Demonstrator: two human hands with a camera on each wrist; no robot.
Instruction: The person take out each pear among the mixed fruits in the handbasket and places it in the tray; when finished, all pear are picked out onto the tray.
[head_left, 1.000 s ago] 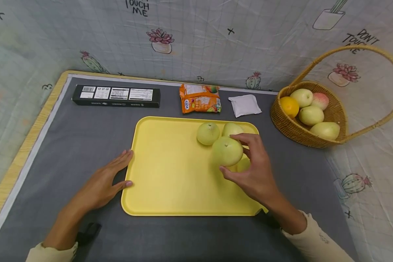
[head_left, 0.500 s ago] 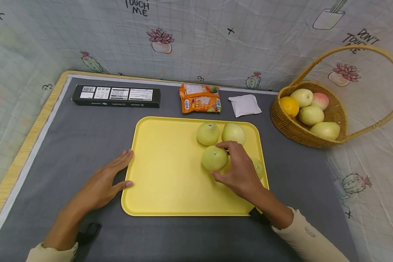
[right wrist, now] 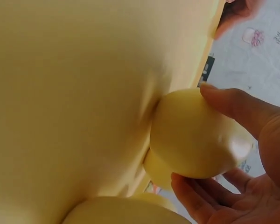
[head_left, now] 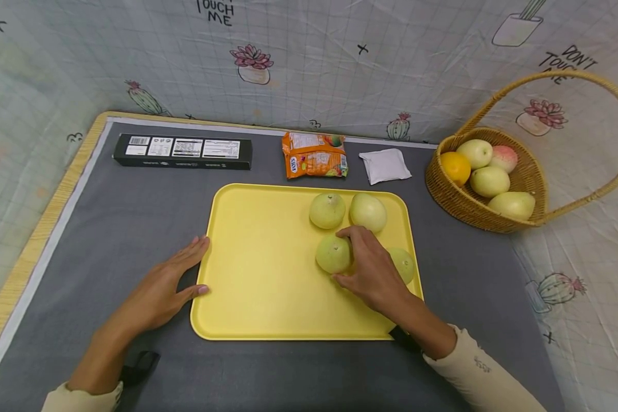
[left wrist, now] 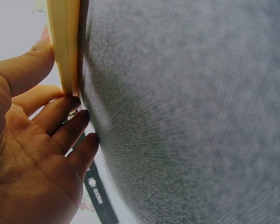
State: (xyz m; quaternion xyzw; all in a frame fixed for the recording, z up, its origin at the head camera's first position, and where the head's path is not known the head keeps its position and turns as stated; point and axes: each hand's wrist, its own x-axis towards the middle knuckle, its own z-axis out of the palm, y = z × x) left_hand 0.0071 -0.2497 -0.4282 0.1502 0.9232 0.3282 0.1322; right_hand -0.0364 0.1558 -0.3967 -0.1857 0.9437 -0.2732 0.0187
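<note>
My right hand (head_left: 373,269) holds a round yellow-green fruit (head_left: 332,254), thumb on the near side and fingers on the far side. In the right wrist view this fruit (right wrist: 196,135) sits against the yellow tray (right wrist: 84,93). Behind it on the tray (head_left: 252,263) lie two similar fruits, a left one (head_left: 327,210) and a right one (head_left: 368,212). Another fruit (head_left: 403,265) is partly hidden by the right hand. At the tray's left edge, my left hand (head_left: 159,289) rests with extended fingers and thumb touching the rim, also seen in the left wrist view.
Along the table's back lie a long black box (head_left: 182,151), an orange snack packet (head_left: 315,155) and a white packet (head_left: 385,166). A wicker basket (head_left: 458,206) with a tall handle stands at right, holding an orange and several other fruits. Patterned cloth hangs behind.
My right hand has carried the fruit leftward and down onto the tray, uncovering the fruit at the back right and the one at the right edge. My left hand has stayed put.
</note>
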